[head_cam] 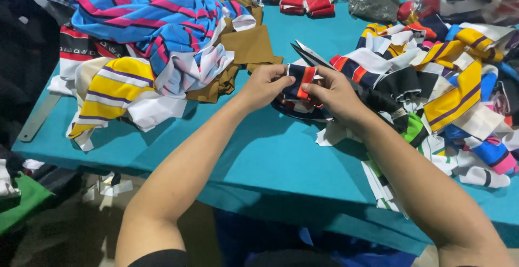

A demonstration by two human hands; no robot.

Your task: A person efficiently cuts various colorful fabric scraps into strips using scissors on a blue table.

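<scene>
I see both hands meeting over the middle of the teal table point(259, 153). My left hand point(263, 86) pinches the left edge of a small striped fabric strip point(300, 81), navy with a red and white band, and my right hand point(335, 91) pinches its right edge, so the strip is held up between them just above the tabletop. Scissors point(309, 55) lie just behind the strip, blades pointing away to the left. A heap of blue, pink and yellow striped cloth point(146, 24) sits to the left, and a pile of mixed scraps point(448, 88) spreads to the right. Folded red pieces point(305, 5) rest at the far edge.
</scene>
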